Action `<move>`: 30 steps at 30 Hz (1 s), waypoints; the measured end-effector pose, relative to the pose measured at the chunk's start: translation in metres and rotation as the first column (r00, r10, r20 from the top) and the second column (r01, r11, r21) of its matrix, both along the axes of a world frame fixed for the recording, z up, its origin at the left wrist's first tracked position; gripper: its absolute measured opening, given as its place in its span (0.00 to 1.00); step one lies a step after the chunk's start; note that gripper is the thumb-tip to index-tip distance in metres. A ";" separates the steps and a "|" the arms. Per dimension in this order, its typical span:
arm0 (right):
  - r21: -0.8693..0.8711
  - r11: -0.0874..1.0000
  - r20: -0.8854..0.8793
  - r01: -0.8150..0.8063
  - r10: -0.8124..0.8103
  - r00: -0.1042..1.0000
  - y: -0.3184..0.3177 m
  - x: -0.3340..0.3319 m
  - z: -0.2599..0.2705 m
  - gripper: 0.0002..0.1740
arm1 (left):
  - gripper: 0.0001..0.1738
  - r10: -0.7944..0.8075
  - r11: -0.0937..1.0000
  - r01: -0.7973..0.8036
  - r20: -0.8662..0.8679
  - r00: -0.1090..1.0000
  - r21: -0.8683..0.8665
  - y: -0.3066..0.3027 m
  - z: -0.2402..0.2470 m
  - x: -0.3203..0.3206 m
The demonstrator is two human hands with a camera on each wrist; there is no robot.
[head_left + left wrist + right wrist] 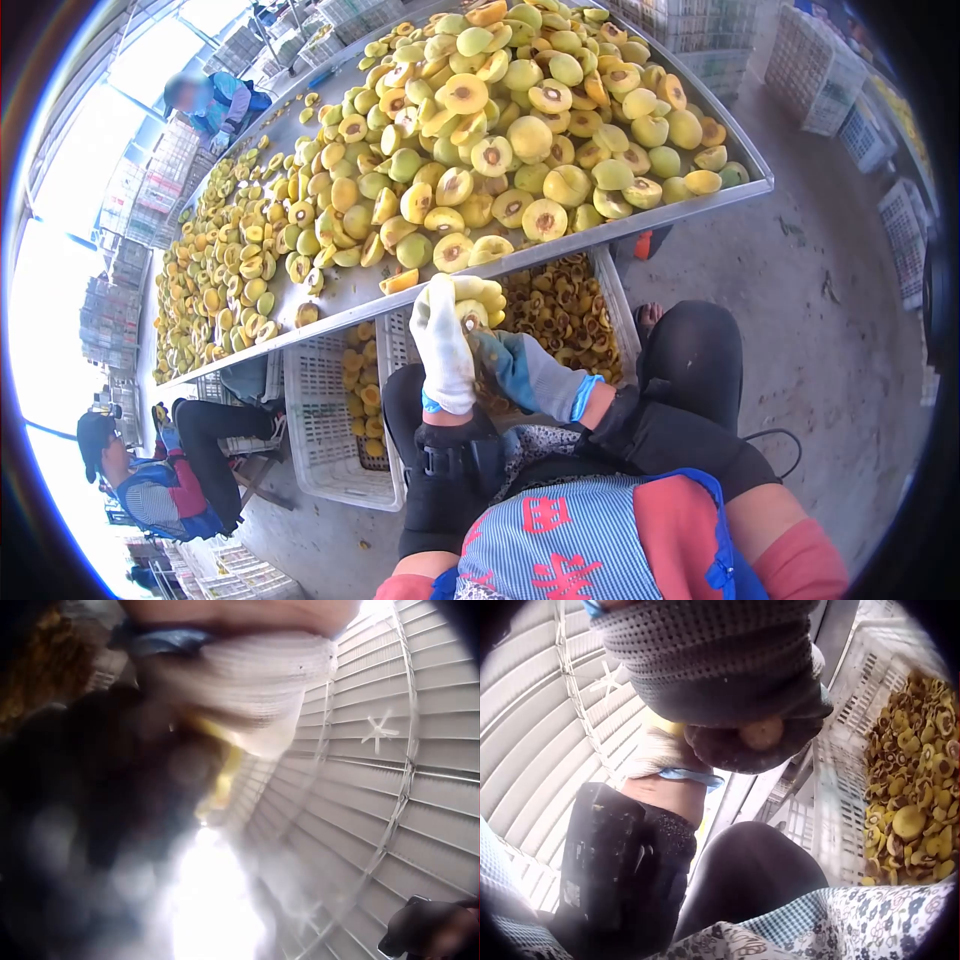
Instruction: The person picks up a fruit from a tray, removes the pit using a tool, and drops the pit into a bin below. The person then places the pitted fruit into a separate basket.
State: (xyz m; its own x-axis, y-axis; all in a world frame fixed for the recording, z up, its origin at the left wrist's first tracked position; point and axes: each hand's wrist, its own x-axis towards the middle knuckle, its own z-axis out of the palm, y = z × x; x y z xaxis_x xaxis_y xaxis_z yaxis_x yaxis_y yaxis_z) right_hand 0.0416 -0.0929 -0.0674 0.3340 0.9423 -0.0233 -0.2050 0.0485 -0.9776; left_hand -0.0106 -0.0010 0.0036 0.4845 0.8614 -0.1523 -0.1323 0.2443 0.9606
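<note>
My left hand, in a white glove with yellow fingers, grips a halved yellow fruit just below the tray's edge. Against it from the right is my right hand in a grey-blue glove. The right wrist view shows that hand with fingers curled round a thing with a round brown end; the rest of it is hidden. In the left wrist view the left hand is partly dark and blurred. A metal tray above the hands bears a heap of yellow-green fruit halves.
Beneath the tray, white crates hold fruit pieces. My knees flank the crate. One person sits at the lower left; another is at the tray's far side. Stacked crates stand at the back right.
</note>
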 end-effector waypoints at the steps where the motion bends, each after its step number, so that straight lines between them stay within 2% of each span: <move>1: 0.025 1.000 0.031 0.002 -0.002 1.000 0.000 0.000 0.002 0.33 | 0.23 -0.058 0.998 0.059 -0.012 0.998 0.017 0.001 0.003 -0.001; 2: -0.106 0.984 -0.106 -0.142 0.131 0.986 -0.004 0.007 0.005 0.33 | 0.23 -0.115 0.993 0.116 -0.026 0.993 0.034 0.004 0.006 -0.003; 4: -0.290 0.843 -0.414 -0.452 0.315 0.854 -0.019 0.028 0.054 0.34 | 0.23 -0.241 0.968 0.245 -0.076 0.968 0.054 0.010 0.008 -0.009; 5: -0.366 0.820 -0.423 -0.440 0.274 0.864 -0.020 0.026 0.057 0.34 | 0.23 -0.308 0.947 0.316 -0.112 0.945 0.057 0.015 0.007 -0.012; 7: -0.479 0.784 -0.294 -0.394 0.279 0.914 -0.020 0.029 0.061 0.33 | 0.22 -0.414 0.898 0.432 -0.183 0.892 0.076 0.022 0.003 -0.017; 8: -0.532 0.764 -0.225 -0.364 0.287 0.931 -0.020 0.031 0.063 0.33 | 0.22 -0.421 0.895 0.438 -0.169 0.891 0.085 0.023 0.001 -0.017; 10: -0.353 0.763 -0.533 -0.542 0.312 0.786 -0.024 0.035 0.057 0.33 | 0.22 -0.435 0.886 0.451 -0.143 0.889 0.106 0.022 -0.003 -0.015; 11: -0.242 0.760 -0.662 -0.603 0.325 0.676 -0.026 0.036 0.055 0.33 | 0.22 -0.367 0.921 0.374 -0.085 0.926 0.109 0.018 -0.003 -0.013; 13: -0.247 0.778 -0.658 -0.578 0.303 0.689 -0.023 0.033 0.055 0.33 | 0.22 -0.215 0.972 0.211 0.032 0.976 0.099 0.005 -0.003 -0.008; 14: -0.248 0.786 -0.655 -0.566 0.294 0.696 -0.022 0.031 0.056 0.33 | 0.21 -0.168 0.981 0.164 0.036 0.985 0.100 0.002 -0.005 -0.006; 16: -0.381 0.827 -0.395 -0.414 0.259 0.881 -0.021 0.025 0.052 0.33 | 0.21 -0.074 0.992 0.070 0.039 0.996 0.105 -0.001 -0.011 -0.004; 17: -0.428 0.845 -0.246 -0.322 0.234 0.941 -0.021 0.023 0.050 0.33 | 0.21 -0.079 0.992 0.076 0.035 0.996 0.096 -0.002 -0.011 -0.005; 18: -0.371 0.826 -0.413 -0.425 0.264 0.872 -0.021 0.025 0.048 0.31 | 0.22 -0.088 0.992 0.084 0.033 0.996 0.090 -0.003 -0.010 -0.004; 20: -0.209 0.779 -0.696 -0.592 0.307 0.649 -0.025 0.034 0.045 0.28 | 0.23 -0.104 0.992 0.102 0.031 0.994 0.074 -0.005 -0.007 -0.003; 21: -0.184 0.768 -0.692 -0.613 0.341 0.636 -0.027 0.036 0.043 0.30 | 0.25 -0.128 0.992 0.128 0.037 0.991 0.018 -0.005 -0.002 -0.006; 23: -0.132 0.746 -0.677 -0.653 0.413 0.609 -0.027 0.041 0.042 0.35 | 0.26 -0.273 0.961 0.273 -0.017 0.962 0.045 0.000 -0.001 -0.009; 25: -0.360 0.755 -0.448 -0.549 0.376 0.811 -0.031 0.041 0.044 0.34 | 0.25 -0.391 0.916 0.399 -0.130 0.911 0.042 0.008 -0.002 -0.013; 26: -0.454 0.758 -0.308 -0.469 0.361 0.880 -0.032 0.041 0.047 0.34 | 0.26 -0.416 0.902 0.429 -0.162 0.895 0.056 0.009 -0.003 -0.013; 27: -0.467 0.780 -0.273 -0.417 0.322 0.907 -0.036 0.039 0.055 0.34 | 0.25 -0.419 0.903 0.429 -0.159 0.894 0.030 0.008 0.000 -0.012; 29: -0.377 0.777 -0.440 -0.505 0.330 0.835 -0.036 0.038 0.065 0.35 | 0.24 -0.371 0.926 0.378 -0.154 0.916 0.014 0.006 0.001 -0.011; 30: -0.328 0.775 -0.514 -0.540 0.334 0.790 -0.035 0.039 0.067 0.35 | 0.25 -0.262 0.964 0.265 -0.094 0.960 0.023 0.001 0.002 -0.005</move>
State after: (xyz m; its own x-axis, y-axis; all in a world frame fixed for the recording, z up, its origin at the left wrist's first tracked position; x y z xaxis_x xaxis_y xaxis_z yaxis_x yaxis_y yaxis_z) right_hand 0.0805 -0.1281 -0.0002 -0.2521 0.8292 -0.4989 -0.4711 -0.5555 -0.6852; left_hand -0.0156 0.0003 0.0058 0.6812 0.7103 -0.1772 0.0188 0.2250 0.9742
